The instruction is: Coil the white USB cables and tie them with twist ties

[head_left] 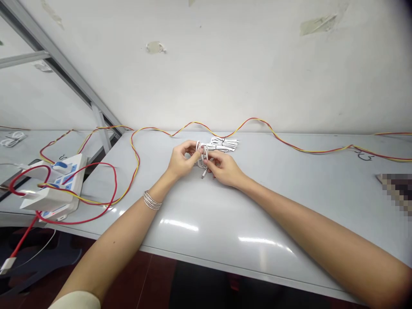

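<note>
My left hand [182,159] and my right hand [225,168] meet over the grey table [289,189], both pinching a small coiled white cable [202,158]. One plug end of that cable hangs down between my fingers. Just behind it lies a bundle of tied white cables [224,144] on the table top. Thin silver bangles sit on my left wrist.
A long red and yellow wire [273,134] snakes along the back of the table by the white wall. A white and blue power strip [54,189] with plugs and red cords sits at the left edge. Another white cable [13,139] lies far left.
</note>
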The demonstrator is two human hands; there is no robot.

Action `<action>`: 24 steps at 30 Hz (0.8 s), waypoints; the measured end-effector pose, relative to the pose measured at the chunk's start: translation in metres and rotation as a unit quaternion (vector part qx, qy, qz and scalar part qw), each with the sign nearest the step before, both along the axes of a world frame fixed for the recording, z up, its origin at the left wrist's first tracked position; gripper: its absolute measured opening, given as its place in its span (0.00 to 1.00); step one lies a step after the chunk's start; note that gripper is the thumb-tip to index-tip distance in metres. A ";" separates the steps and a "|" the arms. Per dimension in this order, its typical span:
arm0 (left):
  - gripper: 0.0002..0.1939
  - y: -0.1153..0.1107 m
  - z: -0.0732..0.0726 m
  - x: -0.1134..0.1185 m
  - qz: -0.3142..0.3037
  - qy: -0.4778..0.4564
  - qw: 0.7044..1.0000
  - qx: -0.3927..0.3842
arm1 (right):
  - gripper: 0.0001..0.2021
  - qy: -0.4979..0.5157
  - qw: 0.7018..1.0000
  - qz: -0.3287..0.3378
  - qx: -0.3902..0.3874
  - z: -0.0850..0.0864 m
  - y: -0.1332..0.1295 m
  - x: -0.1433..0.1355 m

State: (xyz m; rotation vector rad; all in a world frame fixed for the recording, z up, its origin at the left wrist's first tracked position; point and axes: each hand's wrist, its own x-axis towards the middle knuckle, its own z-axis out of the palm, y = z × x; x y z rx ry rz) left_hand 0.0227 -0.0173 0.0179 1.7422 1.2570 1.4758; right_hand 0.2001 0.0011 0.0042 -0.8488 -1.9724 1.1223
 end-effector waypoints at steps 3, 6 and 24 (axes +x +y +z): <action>0.11 0.000 0.000 0.000 0.000 -0.020 1.000 -0.003 | 0.13 0.002 1.000 0.003 0.005 0.001 -0.001 0.000; 0.13 -0.001 0.002 0.001 -0.020 -0.068 0.997 -0.023 | 0.15 0.012 1.000 -0.016 0.009 -0.001 0.000 0.000; 0.16 -0.002 0.003 0.000 -0.068 -0.098 0.992 -0.032 | 0.22 0.034 0.997 0.002 -0.074 0.000 0.000 0.000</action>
